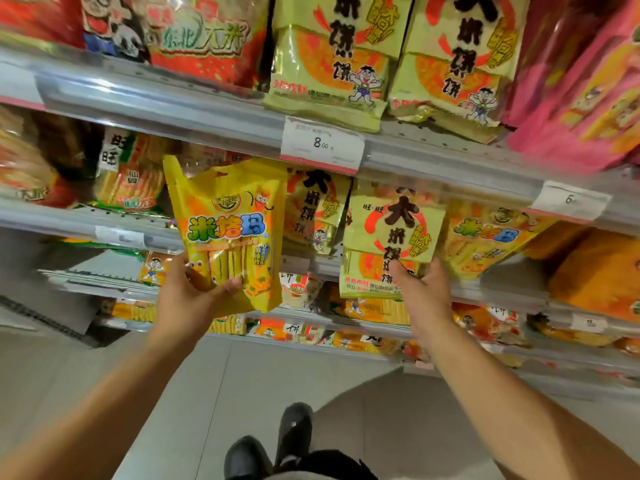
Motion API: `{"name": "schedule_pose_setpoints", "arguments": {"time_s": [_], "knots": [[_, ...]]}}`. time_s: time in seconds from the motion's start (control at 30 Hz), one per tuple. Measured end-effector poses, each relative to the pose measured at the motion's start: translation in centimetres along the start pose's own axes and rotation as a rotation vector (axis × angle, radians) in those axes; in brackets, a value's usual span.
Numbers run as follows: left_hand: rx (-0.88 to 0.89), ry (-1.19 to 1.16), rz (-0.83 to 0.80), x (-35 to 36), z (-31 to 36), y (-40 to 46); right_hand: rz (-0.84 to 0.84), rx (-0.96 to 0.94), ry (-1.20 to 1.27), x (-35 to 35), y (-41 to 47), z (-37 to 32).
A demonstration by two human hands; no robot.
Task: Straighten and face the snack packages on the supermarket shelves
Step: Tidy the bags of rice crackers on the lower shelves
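My left hand (194, 292) grips the yellow snack bag (230, 233) clear of the shelf (433, 161), fingers curled round its base, label forward; my right hand (420, 289) pinches the green cracker bag (391, 237), squaring it.

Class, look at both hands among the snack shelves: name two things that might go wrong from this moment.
1. The left hand grips the yellow bag only at its bottom, off the shelf; it may tip or slip.
2. The right hand holds the pale green pack by its lower edge; tugging might disturb the neighbouring orange bag.
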State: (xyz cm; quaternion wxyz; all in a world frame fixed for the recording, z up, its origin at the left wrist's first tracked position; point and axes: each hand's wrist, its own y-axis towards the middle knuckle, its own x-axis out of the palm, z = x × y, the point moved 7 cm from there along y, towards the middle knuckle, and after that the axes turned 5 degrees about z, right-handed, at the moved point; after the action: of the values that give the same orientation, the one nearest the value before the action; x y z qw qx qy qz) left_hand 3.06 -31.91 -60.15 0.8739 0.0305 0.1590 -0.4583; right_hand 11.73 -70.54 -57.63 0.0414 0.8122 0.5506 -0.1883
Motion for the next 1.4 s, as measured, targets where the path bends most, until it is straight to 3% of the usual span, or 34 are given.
{"name": "schedule_pose_setpoints", "arguments": {"time_s": [0.23,0.47,0.87,0.93,1.03,1.13,1.27,1.4], "knots": [[-0.020,-0.014,0.060,-0.2,0.9,1.2,0.040,0.069,0.017,2.5,5.3,-0.4],[-0.010,-0.041,0.061,0.6,1.3,2.1,-0.013,0.107,-0.130,3.6,7.2,-0.4],[0.040,-0.031,-0.027,-1.0,1.4,3.8,0.082,0.086,-0.382,4.1,6.1,-1.8],[0.049,-0.033,-0.061,-1.5,1.4,4.0,0.119,0.063,-0.435,4.3,5.1,-2.4],[0.047,-0.055,-0.101,-1.8,1.5,4.0,0.170,-0.132,-0.408,4.6,0.6,-3.8],[0.088,-0.056,-0.171,-1.1,2.1,2.9,0.048,-0.337,-0.270,5.5,-5.6,-3.9],[0.218,0.071,-0.337,2.4,3.6,0.3,-0.337,-0.030,-0.008,7.7,-11.6,-1.5],[0.324,0.151,-0.550,7.9,4.1,-3.7,-0.285,0.057,0.135,5.0,-12.3,0.7]]}}
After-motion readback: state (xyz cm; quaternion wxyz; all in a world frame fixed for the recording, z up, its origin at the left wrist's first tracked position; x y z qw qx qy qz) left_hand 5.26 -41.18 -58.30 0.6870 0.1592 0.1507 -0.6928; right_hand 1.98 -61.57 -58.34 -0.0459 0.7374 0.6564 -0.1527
